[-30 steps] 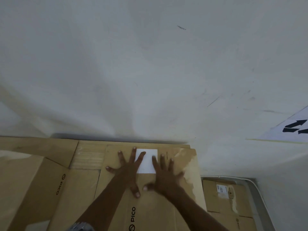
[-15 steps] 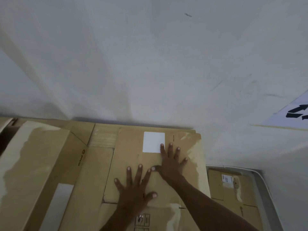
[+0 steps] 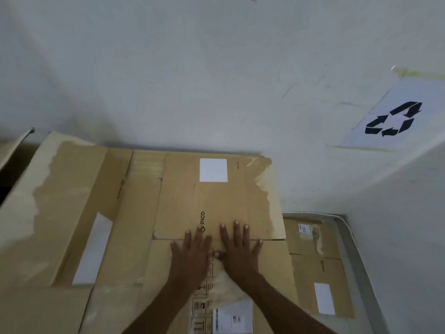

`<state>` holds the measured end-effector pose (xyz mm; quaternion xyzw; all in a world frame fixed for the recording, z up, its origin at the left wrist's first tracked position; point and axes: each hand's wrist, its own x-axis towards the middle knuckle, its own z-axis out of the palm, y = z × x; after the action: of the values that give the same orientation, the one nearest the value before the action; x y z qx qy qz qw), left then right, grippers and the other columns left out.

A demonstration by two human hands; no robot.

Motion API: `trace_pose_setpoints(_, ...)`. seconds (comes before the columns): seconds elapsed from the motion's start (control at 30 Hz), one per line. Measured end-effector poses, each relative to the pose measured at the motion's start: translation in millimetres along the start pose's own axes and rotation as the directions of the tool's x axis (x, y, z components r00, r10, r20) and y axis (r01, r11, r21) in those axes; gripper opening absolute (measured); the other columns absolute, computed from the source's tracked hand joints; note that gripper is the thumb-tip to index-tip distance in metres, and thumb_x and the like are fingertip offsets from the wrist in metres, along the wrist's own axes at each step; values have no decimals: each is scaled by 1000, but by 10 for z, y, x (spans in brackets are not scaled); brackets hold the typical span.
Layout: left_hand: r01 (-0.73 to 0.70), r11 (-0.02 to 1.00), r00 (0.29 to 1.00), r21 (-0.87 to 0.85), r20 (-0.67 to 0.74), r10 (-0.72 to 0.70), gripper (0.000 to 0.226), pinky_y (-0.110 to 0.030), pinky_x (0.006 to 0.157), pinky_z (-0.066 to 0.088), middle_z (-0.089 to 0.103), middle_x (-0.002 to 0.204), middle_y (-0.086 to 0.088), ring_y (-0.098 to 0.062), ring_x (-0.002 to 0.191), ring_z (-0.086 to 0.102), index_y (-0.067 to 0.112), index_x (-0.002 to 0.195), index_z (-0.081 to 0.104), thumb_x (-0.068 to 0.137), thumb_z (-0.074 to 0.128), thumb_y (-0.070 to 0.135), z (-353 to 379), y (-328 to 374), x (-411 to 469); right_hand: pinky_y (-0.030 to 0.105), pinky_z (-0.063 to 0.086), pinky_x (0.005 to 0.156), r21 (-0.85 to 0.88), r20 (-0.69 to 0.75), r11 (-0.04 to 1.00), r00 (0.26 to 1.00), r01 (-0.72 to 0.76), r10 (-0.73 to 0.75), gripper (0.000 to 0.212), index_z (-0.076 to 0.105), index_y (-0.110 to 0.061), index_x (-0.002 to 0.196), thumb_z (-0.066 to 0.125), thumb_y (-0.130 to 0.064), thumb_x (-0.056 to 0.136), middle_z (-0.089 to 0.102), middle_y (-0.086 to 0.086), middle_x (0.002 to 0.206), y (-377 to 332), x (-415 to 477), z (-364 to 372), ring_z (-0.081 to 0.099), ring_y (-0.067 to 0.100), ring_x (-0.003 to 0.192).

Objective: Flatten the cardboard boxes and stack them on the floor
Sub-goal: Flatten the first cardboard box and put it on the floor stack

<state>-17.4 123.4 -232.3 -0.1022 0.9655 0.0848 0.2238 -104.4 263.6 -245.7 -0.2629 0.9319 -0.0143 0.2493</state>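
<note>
A flattened brown PICO box point(image 3: 216, 198) with a white label lies on top of a pile of flattened cardboard against the white wall. My left hand point(image 3: 192, 254) and my right hand point(image 3: 238, 249) lie side by side on it, fingers straight and spread, pressing flat across the fold line near its close edge. Both thumbs meet in the middle. Under my wrists the box continues towards me, with printed handling symbols and a shipping label point(image 3: 233, 319).
More cardboard point(image 3: 60, 201) with torn tape marks lies to the left, partly raised. A lower flattened box point(image 3: 317, 268) lies on the floor at the right beside a grey edge strip point(image 3: 354, 261). A recycling sign point(image 3: 395, 119) hangs on the right wall.
Both hands slid back towards me over the box, from beside the white label down to the fold line. They now lie level with each other.
</note>
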Motion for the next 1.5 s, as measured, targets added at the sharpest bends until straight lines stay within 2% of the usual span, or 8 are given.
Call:
trace_pose_setpoints(0.1,-23,1000,995,-16,97,25,64,-76,82,40,44,149,-14,-45,127,50,20,139,51,84,38,50,353,97,-408,71,-4,109,43,99,999,995,1,-5,78,-17,-38,151,35,-58,96,-31,5,158,14,17,-161,-27,34,145)
trace_pose_setpoints(0.2,-51,996,997,-76,47,55,68,-76,100,23,-1,162,-1,-38,148,13,33,154,15,92,30,57,235,53,-391,65,10,115,75,236,997,971,7,-24,84,-10,-30,154,49,-47,97,-27,7,160,-36,-137,-273,-20,38,146)
trace_pose_setpoints(0.4,-16,998,996,-66,90,22,84,-69,110,7,-32,151,1,-33,147,-16,33,153,-12,94,43,57,204,73,-393,77,18,104,47,279,998,960,-28,13,133,-25,-35,148,82,-44,70,-39,-3,152,-114,-1015,285,-26,39,143)
trace_pose_setpoints(0.6,-113,990,994,88,19,111,83,-70,85,44,41,148,-20,-45,128,49,15,140,50,74,54,65,731,200,-901,76,12,105,99,237,992,970,-77,51,130,-23,-41,148,82,-39,71,-35,-6,156,-162,-1078,296,-27,34,144)
trace_pose_setpoints(0.7,-253,967,968,41,11,252,106,-68,101,31,4,159,-12,-39,145,20,24,154,19,69,47,81,663,15,-911,80,5,103,150,228,989,973,-17,-18,126,-19,-35,151,81,-38,74,-35,-2,156,-153,-1139,301,-32,37,141)
trace_pose_setpoints(0.8,-295,955,941,-29,163,296,135,-63,113,2,-32,154,-5,-29,142,-26,28,152,-17,61,70,73,503,-68,-877,75,-5,106,107,243,986,959,125,-148,124,-19,-31,151,78,-42,76,-38,1,154,42,-1292,352,-38,36,138)
trace_pose_setpoints(1.17,-341,894,934,290,216,286,137,-72,108,17,-21,155,-30,-56,142,-6,8,151,-16,65,81,51,331,157,-959,64,-9,112,19,185,974,957,225,-224,112,-9,-32,154,75,-39,80,-25,2,160,184,-1434,375,-29,33,144)
trace_pose_setpoints(1.5,-399,905,895,146,275,350,129,-63,110,29,1,159,-25,-49,143,14,14,154,3,61,82,54,-304,136,-1059,69,-3,112,-64,211,970,953,235,-217,112,-9,-29,154,73,-44,80,-15,6,163,58,-1579,-55,-18,39,146)
